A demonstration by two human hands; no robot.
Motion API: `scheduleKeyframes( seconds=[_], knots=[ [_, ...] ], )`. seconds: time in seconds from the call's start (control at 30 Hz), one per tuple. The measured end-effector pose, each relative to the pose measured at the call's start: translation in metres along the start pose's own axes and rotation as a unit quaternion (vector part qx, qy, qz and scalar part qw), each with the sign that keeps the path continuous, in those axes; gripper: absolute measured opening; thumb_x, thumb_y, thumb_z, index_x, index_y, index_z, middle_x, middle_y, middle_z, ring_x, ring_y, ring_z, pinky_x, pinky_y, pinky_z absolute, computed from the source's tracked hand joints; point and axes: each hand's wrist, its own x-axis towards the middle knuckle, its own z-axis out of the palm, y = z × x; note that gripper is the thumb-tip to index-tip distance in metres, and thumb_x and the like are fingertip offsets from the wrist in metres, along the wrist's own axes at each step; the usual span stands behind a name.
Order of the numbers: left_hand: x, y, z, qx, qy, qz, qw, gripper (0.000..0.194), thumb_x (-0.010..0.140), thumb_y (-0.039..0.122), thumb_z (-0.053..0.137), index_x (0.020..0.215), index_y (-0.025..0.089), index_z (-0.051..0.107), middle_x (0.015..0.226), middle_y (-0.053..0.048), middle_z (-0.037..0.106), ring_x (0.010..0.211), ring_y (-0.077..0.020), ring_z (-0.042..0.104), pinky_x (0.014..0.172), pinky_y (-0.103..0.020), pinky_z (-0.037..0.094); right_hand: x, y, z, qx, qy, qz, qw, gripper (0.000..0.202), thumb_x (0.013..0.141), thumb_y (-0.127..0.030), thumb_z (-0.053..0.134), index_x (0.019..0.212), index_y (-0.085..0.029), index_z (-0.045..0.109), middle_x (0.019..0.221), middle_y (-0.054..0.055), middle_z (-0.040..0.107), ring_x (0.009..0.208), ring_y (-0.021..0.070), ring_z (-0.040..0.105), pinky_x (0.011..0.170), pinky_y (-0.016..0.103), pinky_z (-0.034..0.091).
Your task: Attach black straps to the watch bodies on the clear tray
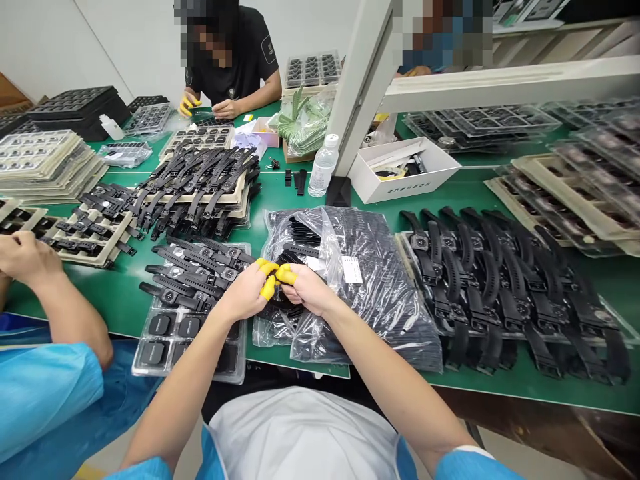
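Observation:
My left hand (248, 289) and my right hand (309, 288) meet fingertip to fingertip, with yellow finger cots on several fingers. Both are closed in a pinch on what looks like a black watch strap (286, 308), mostly hidden by the fingers. Beneath them lies an open clear plastic bag (360, 320) packed with black straps and bearing a white label (352, 269). Left of my hands, a clear plastic tray (142, 360) has black square watch cases (189, 327) in its pockets. Assembled black watches (193, 272) lie across its far part.
Strapped watches (500, 287) cover a tray at right. More watches (200, 180) are piled at left behind. A water bottle (324, 165) and white box (405, 170) stand by the post (361, 87). A neighbour's arm (75, 303) is at left; another person (233, 73) works opposite.

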Motion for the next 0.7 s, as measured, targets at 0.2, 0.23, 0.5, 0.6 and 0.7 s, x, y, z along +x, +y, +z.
scheduleKeyframes(
  seconds=[0.2,0.23,0.5,0.6,0.7],
  knots=[
    [0.001,0.001,-0.005,-0.101,0.02,0.005,0.995,0.038,0.105,0.025,0.04,0.14,0.016,0.052,0.133,-0.015,0.061,0.126,-0.0257,0.06,0.11,-0.044,0.052,-0.002,-0.005,-0.002,0.055,-0.012,-0.019,0.998,0.03,0.078,-0.04,0.074,0.076,-0.023,0.049,0.044,-0.012,0.037,0.039,0.0052,0.022,0.04,0.018,0.015],
    [0.001,0.002,-0.004,-0.104,0.022,0.005,0.994,0.039,0.106,0.025,0.039,0.141,0.015,0.052,0.134,-0.016,0.06,0.127,-0.0258,0.06,0.111,-0.045,0.052,-0.002,-0.005,-0.002,0.065,-0.016,-0.017,0.998,0.03,0.077,-0.04,0.074,0.076,-0.023,0.05,0.044,-0.012,0.036,0.039,0.0051,0.021,0.04,0.018,0.015],
    [0.002,0.001,0.007,0.043,0.011,-0.017,0.999,0.039,0.098,0.019,0.047,0.135,0.012,0.057,0.123,-0.018,0.063,0.118,-0.0303,0.062,0.106,-0.05,0.054,0.001,0.0,-0.003,0.029,-0.004,0.0,1.0,0.026,0.078,-0.032,0.069,0.071,-0.023,0.046,0.044,-0.011,0.037,0.039,0.0043,0.021,0.04,0.018,0.015],
    [0.002,0.0,0.006,0.024,0.012,-0.011,1.0,0.036,0.1,0.019,0.044,0.133,0.012,0.057,0.122,-0.017,0.063,0.117,-0.029,0.062,0.104,-0.048,0.055,0.001,-0.001,-0.003,0.027,-0.007,-0.005,1.0,0.025,0.078,-0.032,0.068,0.072,-0.022,0.046,0.045,-0.011,0.037,0.039,0.0043,0.022,0.04,0.018,0.016],
    [0.003,0.001,0.002,-0.04,0.023,0.005,0.999,0.036,0.104,0.021,0.038,0.135,0.012,0.054,0.126,-0.017,0.062,0.121,-0.0269,0.061,0.105,-0.045,0.055,-0.001,-0.004,-0.003,0.044,-0.012,-0.018,0.999,0.026,0.078,-0.034,0.071,0.075,-0.022,0.048,0.045,-0.012,0.037,0.039,0.0044,0.021,0.04,0.017,0.016]
  ],
)
